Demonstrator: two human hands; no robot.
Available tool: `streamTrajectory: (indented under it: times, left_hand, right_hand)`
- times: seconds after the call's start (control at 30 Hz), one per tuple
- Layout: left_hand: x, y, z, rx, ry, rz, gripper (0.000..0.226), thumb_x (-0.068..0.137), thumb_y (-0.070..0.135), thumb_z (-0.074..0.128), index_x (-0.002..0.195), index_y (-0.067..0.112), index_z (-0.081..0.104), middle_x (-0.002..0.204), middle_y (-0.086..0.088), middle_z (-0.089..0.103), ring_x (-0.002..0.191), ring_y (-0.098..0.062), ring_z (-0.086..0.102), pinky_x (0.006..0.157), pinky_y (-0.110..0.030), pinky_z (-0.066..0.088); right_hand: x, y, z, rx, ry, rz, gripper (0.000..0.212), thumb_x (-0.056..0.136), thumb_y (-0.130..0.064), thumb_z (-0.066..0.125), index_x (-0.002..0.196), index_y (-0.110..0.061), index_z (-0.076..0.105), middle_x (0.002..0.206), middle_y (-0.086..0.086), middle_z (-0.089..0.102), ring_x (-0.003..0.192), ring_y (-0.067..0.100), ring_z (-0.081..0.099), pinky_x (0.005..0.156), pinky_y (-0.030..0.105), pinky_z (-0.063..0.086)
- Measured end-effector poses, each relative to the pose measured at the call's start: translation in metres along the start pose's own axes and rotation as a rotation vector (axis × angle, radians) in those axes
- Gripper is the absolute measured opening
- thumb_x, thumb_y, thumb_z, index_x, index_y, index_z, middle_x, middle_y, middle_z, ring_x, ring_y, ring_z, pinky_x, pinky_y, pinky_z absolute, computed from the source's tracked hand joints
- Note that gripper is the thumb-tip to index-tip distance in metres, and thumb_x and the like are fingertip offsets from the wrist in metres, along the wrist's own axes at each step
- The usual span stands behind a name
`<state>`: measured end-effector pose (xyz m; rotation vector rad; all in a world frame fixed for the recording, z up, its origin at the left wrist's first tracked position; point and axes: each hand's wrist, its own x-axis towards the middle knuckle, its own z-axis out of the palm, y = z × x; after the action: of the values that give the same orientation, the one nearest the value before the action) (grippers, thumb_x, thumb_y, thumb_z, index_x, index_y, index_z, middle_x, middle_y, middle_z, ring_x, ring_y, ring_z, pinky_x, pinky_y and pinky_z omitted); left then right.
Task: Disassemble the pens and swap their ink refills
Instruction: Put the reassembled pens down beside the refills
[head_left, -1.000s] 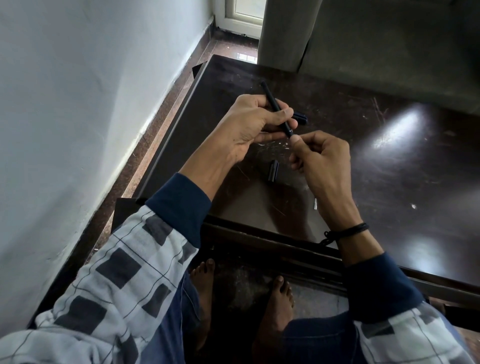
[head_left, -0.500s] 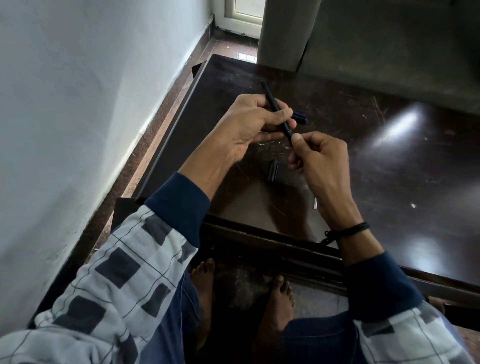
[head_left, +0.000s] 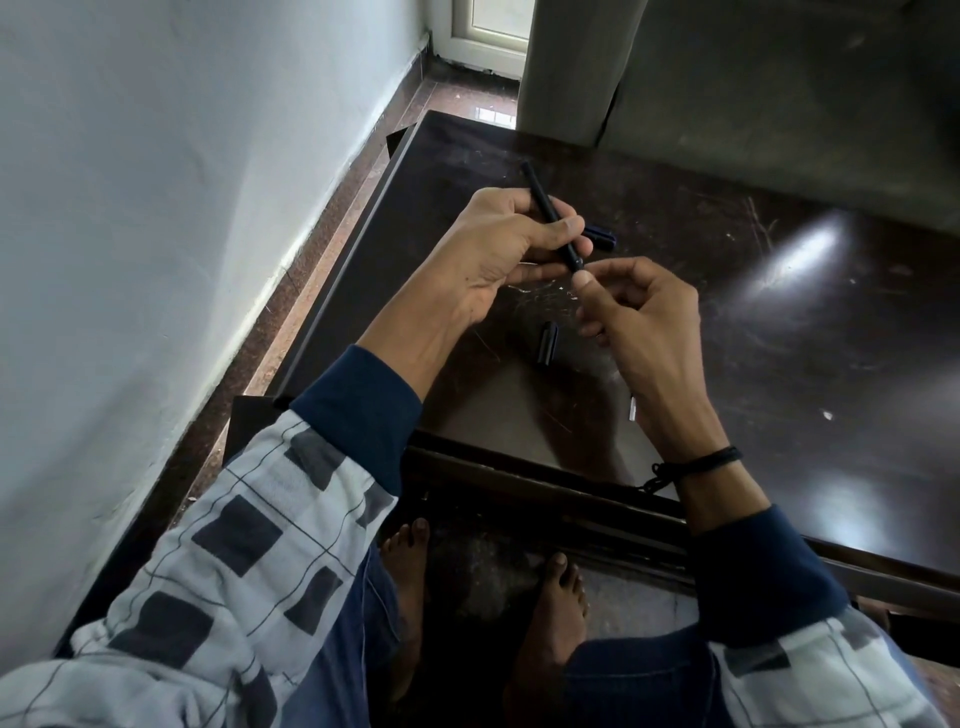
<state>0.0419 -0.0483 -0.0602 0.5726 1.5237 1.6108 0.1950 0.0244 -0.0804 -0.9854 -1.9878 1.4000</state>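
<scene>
My left hand grips a slim black pen barrel above the dark table, its far end pointing away and up. My right hand pinches at the barrel's near end with thumb and fingertips; what sits between them is hidden. A dark blue pen part lies on the table behind my left fingers. A short black cap lies on the table below the two hands. A small pale piece shows beside my right wrist.
The dark scratched table stretches to the right with bright glare patches. A white wall runs along the left. A grey upholstered seat stands behind the table. My bare feet are below the table's near edge.
My right thumb and fingers have stayed at the barrel's near end, shifting slightly. My left hand keeps the barrel in nearly the same place.
</scene>
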Motion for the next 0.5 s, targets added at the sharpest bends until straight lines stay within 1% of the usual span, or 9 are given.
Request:
streamTrajectory:
  times: [0.07, 0.13, 0.17, 0.23, 0.33, 0.4, 0.5]
  left_hand:
    - [-0.0007, 0.0004, 0.0006, -0.004, -0.004, 0.0, 0.01, 0.094, 0.006, 0.072, 0.104, 0.006, 0.068, 0.091, -0.013, 0.079, 0.09, -0.023, 0.078, 0.08, -0.034, 0.063]
    - [-0.002, 0.0005, 0.0017, -0.008, -0.009, -0.003, 0.011, 0.094, 0.005, 0.071, 0.104, 0.005, 0.068, 0.091, -0.014, 0.079, 0.088, -0.023, 0.078, 0.074, -0.03, 0.061]
    - [-0.0024, 0.0004, 0.0021, -0.011, -0.013, -0.005, 0.011, 0.095, 0.005, 0.071, 0.105, 0.005, 0.067, 0.091, -0.014, 0.079, 0.088, -0.022, 0.078, 0.073, -0.029, 0.061]
    - [-0.0026, 0.0002, 0.0027, -0.016, -0.027, -0.008, 0.01, 0.095, 0.004, 0.069, 0.105, 0.005, 0.066, 0.091, -0.014, 0.079, 0.087, -0.021, 0.078, 0.073, -0.028, 0.061]
    - [-0.0031, 0.0014, 0.0028, -0.015, -0.042, -0.006, 0.013, 0.096, 0.004, 0.068, 0.108, 0.003, 0.065, 0.091, -0.013, 0.079, 0.089, -0.021, 0.078, 0.074, -0.029, 0.061]
    - [-0.0033, 0.0022, 0.0023, -0.027, -0.039, -0.003, 0.012, 0.096, 0.004, 0.068, 0.108, 0.003, 0.065, 0.09, -0.013, 0.079, 0.089, -0.021, 0.078, 0.075, -0.03, 0.062]
    - [-0.0032, 0.0024, 0.0019, -0.044, -0.033, 0.005, 0.009, 0.096, 0.003, 0.069, 0.104, 0.004, 0.066, 0.09, -0.014, 0.079, 0.089, -0.022, 0.078, 0.077, -0.031, 0.062]
  right_hand:
    - [0.0, 0.0013, -0.0003, -0.013, 0.007, -0.019, 0.011, 0.094, -0.031, 0.076, 0.099, -0.021, 0.072, 0.081, 0.005, 0.075, 0.067, 0.013, 0.068, 0.07, 0.033, 0.057]
    - [0.0002, 0.0014, -0.0002, -0.014, 0.017, -0.025, 0.007, 0.095, -0.027, 0.076, 0.093, -0.022, 0.071, 0.078, 0.007, 0.074, 0.066, 0.014, 0.067, 0.07, 0.036, 0.057]
    - [0.0003, 0.0014, -0.0001, -0.012, 0.018, -0.021, 0.007, 0.096, -0.026, 0.074, 0.09, -0.022, 0.071, 0.077, 0.007, 0.074, 0.065, 0.014, 0.066, 0.068, 0.035, 0.057]
    - [0.0013, 0.0014, -0.0007, -0.006, 0.008, -0.002, 0.01, 0.098, -0.023, 0.071, 0.088, -0.022, 0.071, 0.072, 0.004, 0.072, 0.063, 0.012, 0.064, 0.064, 0.03, 0.055]
    - [0.0022, 0.0001, -0.0027, 0.064, -0.021, 0.043, 0.011, 0.1, -0.019, 0.069, 0.089, -0.015, 0.072, 0.066, 0.001, 0.068, 0.059, 0.008, 0.061, 0.058, 0.02, 0.049]
    - [0.0022, -0.0008, -0.0034, 0.113, -0.021, 0.057, 0.009, 0.098, -0.019, 0.071, 0.092, -0.012, 0.073, 0.068, 0.002, 0.07, 0.06, 0.008, 0.062, 0.058, 0.018, 0.049]
    - [0.0005, -0.0006, -0.0021, 0.125, -0.021, 0.034, 0.008, 0.094, -0.023, 0.077, 0.095, -0.016, 0.074, 0.072, 0.002, 0.073, 0.062, 0.009, 0.065, 0.062, 0.018, 0.051]
